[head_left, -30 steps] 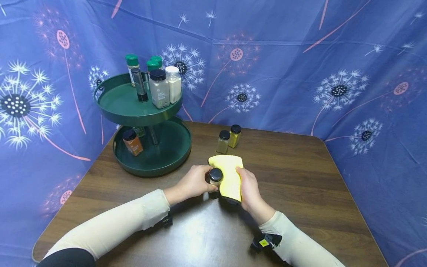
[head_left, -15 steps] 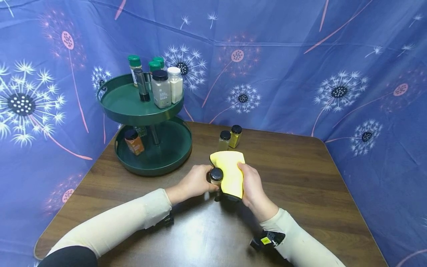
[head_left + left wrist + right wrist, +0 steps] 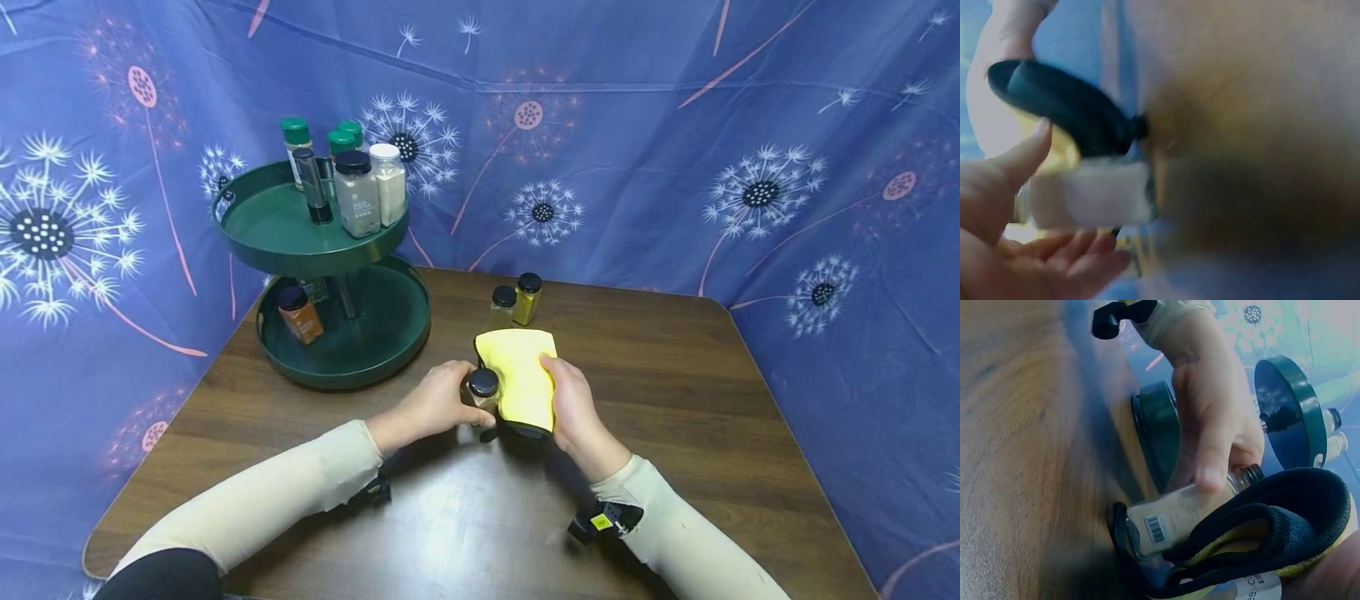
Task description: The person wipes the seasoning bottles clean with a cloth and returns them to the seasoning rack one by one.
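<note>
In the head view my left hand (image 3: 435, 402) grips a small clear spice jar (image 3: 483, 384) with a black lid, near the middle of the table. My right hand (image 3: 576, 410) pinches a folded yellow cloth (image 3: 519, 375) with dark edging, thumb on its near face. The cloth lies against the jar's right side. The right wrist view shows the jar (image 3: 1172, 515) tilted, pale contents inside and a barcode on its wall, with the cloth's dark folds (image 3: 1310, 494) overlapping its lower part. In the left wrist view the jar (image 3: 1091, 195) sits blurred between thumb and fingers.
A two-tier green stand (image 3: 341, 371) is at the left; several jars and bottles stand on top. Its lower tray holds an orange spice jar (image 3: 301, 317) and a partly hidden one. Behind the cloth are a yellow jar (image 3: 527, 302) and a black-lidded clear jar (image 3: 503, 305).
The right hand and cloth have moved a little away from the person and to the right. The left hand keeps its grip on the jar, almost in the same place.
</note>
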Tool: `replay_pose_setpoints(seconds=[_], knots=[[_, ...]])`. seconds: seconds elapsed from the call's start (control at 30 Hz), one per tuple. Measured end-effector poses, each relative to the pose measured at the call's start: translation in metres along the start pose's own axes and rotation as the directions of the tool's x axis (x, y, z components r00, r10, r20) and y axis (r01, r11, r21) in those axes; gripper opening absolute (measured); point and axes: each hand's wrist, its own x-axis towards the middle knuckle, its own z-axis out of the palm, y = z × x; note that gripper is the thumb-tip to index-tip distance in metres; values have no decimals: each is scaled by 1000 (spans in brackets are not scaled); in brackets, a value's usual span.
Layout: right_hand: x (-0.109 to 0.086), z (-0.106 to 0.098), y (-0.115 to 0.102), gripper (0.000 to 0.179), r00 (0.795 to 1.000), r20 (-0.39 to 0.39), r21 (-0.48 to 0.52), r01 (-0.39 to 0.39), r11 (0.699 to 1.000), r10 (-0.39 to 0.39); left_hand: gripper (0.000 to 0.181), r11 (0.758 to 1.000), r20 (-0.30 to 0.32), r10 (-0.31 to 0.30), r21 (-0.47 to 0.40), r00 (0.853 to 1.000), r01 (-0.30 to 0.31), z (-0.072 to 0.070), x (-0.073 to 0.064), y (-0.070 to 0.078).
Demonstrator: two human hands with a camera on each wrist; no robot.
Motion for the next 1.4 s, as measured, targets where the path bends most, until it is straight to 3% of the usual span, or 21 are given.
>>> replay_pose_setpoints(seconds=[0.07, 0.13, 0.23, 0.3, 0.37, 0.5, 0.63, 0.8, 1.03, 1.23, 1.4], knots=[[1, -2, -1, 28, 1000, -6, 5, -2, 1000, 2, 74, 998, 58, 49, -33, 997, -48, -10, 5, -1], [2, -3, -1, 28, 1000, -12, 9, 0, 1000, 1, 74, 992, 139, 115, -75, 984, -105, -21, 12, -3], [3, -4, -2, 28, 1000, -22, 16, 3, 1000, -3, 70, 976, 270, 210, -111, 940, -186, -36, 20, -5], [3, -5, -1, 28, 1000, -30, 18, 3, 1000, -2, 67, 968, 345, 248, -118, 905, -220, -43, 24, -5], [3, -5, -2, 29, 999, -33, 19, 1, 1000, 0, 65, 964, 392, 266, -115, 881, -240, -47, 26, -5], [2, -6, -2, 32, 1000, -25, 15, 2, 1000, -1, 63, 964, 415, 265, -99, 871, -246, -52, 27, -4], [1, -5, -1, 31, 1000, -27, 27, 4, 1000, -3, 59, 963, 365, 262, -48, 893, -263, -50, 28, -6], [1, -2, 0, 29, 1000, -20, 42, 16, 999, -15, 56, 961, 246, 267, -4, 932, -275, -40, 29, -6], [-1, 8, -3, 33, 996, 12, 31, 88, 996, -88, 46, 987, 95, 161, 4, 982, -162, -27, 23, -3], [0, 13, 6, 39, 991, 63, -44, 117, 992, -114, 41, 996, 29, 86, -29, 996, -85, -19, 19, 5], [7, 11, 27, 37, 996, 31, -118, 89, 989, -86, 43, 999, 20, 51, -3, 998, -51, -15, 19, 8]])
